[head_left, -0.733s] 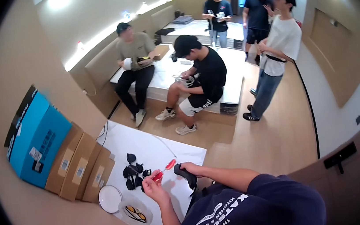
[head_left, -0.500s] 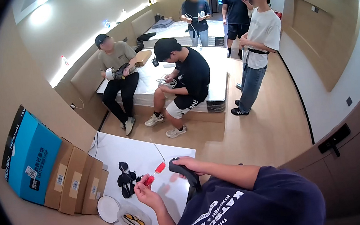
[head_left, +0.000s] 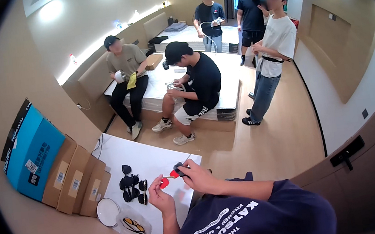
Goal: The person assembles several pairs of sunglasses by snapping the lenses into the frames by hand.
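The left hand [head_left: 162, 199] is pinching one end of the red glasses [head_left: 164, 183], which are being held up over the white bench [head_left: 153, 159]. The right hand [head_left: 198, 176] is gripping a dark grey thing [head_left: 181, 168] at the other red end. Black glasses [head_left: 129, 182] are lying on the bench. A round white dish [head_left: 107, 212] and brown boxes [head_left: 72, 180] are sitting at the bench's left side.

One red sunglasses pair [head_left: 164, 183], five other people [head_left: 202, 76], two beds [head_left: 158, 84]
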### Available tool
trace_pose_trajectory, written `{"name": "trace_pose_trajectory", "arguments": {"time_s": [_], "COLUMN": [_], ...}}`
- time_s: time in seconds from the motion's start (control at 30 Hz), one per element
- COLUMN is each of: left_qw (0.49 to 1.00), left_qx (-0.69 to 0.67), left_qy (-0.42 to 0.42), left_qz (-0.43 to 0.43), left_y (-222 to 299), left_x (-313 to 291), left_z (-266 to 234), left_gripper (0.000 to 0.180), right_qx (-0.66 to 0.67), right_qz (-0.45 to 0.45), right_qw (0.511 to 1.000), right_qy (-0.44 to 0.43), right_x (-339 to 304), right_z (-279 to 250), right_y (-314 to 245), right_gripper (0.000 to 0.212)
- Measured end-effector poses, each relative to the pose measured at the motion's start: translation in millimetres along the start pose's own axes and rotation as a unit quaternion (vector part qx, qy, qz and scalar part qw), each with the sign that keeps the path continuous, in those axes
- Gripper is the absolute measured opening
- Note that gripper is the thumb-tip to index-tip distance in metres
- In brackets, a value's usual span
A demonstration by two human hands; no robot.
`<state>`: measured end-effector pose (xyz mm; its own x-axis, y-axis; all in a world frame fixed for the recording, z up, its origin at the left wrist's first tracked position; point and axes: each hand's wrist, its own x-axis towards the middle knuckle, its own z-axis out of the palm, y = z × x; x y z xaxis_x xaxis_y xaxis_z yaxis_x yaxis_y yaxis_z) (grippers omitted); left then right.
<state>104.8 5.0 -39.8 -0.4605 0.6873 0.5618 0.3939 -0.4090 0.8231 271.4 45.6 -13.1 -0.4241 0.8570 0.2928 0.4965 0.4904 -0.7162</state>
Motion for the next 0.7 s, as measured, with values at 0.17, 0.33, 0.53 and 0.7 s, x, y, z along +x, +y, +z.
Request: {"name": "trace_pose_trajectory", "arguments": {"time_s": [0.17,0.33,0.53,0.7], "left_qw": [0.999,0.999,0.998,0.996], "left_qx": [0.024,0.003,-0.005,-0.027], "left_qy": [0.032,0.043,0.05,0.08], "left_qz": [-0.011,-0.006,-0.029,-0.029], "left_y": [4.2,2.6,0.1,-5.6], "left_x": [-6.2,-9.2,-10.9,-7.9], "left_z": [-2.0,4.1,3.5,3.8], "left_gripper": [0.022,0.02,0.019,0.019], "right_qx": [0.054,0.033,0.119,0.048], "right_qz": [0.019,0.02,-0.025,0.004], "right_qw": [0.997,0.998,0.992,0.999], "right_qy": [-0.048,-0.04,-0.024,-0.021], "right_x": [-12.4,-12.0,-10.3,-4.1], "right_z": [6.6,20.9,15.6,20.3], "right_y": [-0.5,20.0,2.4,20.0], "right_gripper": [0.038,0.038,0.036,0.036]}}
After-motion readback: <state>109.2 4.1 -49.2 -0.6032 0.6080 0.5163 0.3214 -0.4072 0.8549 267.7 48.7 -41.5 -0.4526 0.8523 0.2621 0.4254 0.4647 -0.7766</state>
